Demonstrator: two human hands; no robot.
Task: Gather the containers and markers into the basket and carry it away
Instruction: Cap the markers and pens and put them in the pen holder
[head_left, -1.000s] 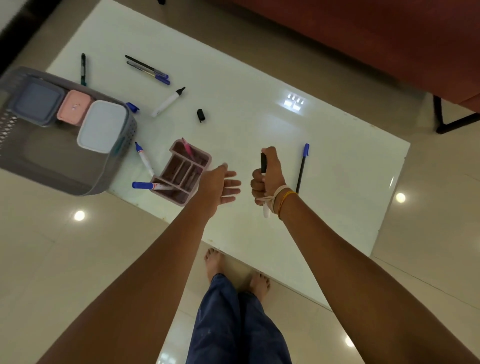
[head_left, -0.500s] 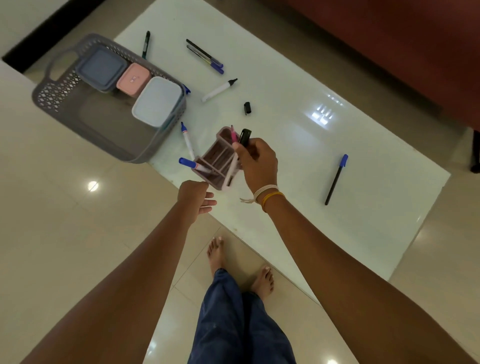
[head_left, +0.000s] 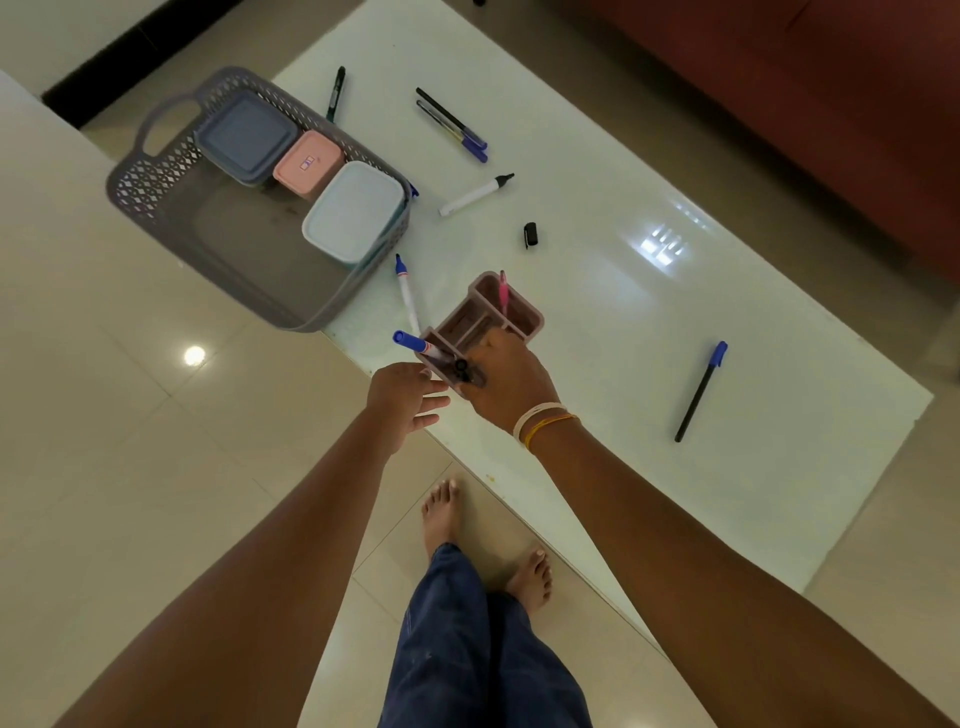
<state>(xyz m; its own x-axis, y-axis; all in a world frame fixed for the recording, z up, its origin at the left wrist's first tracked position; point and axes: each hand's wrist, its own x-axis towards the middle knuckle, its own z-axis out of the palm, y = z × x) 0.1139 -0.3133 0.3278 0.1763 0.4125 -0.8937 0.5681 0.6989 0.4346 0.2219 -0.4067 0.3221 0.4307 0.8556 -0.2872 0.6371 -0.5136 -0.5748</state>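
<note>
R hand (head_left: 506, 382) has come down since half a sec ago: then it held the black-capped marker (head_left: 467, 371) up above the organizer (head_left: 485, 325), now the marker is pushed down into the near compartment w/ only the black cap showing, fingers curled around it at the organizer's 6 o'clock edge. L hand (head_left: 405, 400) has come closer, from below the organizer to just beside its near-left corner, fingers straight and relaxed, gripping nothing; can't tell if fingertips touch the organizer wall. Basket (head_left: 156, 176), at 10 o'clock from the organizer, half off the table (head_left: 779, 493) edge, holds the same 3 lidded containers: blue-grey (head_left: 244, 137), pink (head_left: 307, 163), pale blue (head_left: 353, 210). Blue-capped marker (head_left: 415, 344) leans out of the organizer's left corner, pink pen (head_left: 503, 293) stands in its far compartment. Loose on the table: white marker w/ blue cap (head_left: 407, 293) between basket and organizer, white marker w/ black tip (head_left: 475, 195) at 12, its loose black cap (head_left: 530, 235) nearby, two dark pens (head_left: 452, 124) at 12, dark marker (head_left: 336, 93) at 11, blue-capped pen (head_left: 700, 391) at 3. Hidden: a blue bit (head_left: 414, 190) behind the basket's far corner, mostly covered. Pink lid has a small label, too small to read.
</note>
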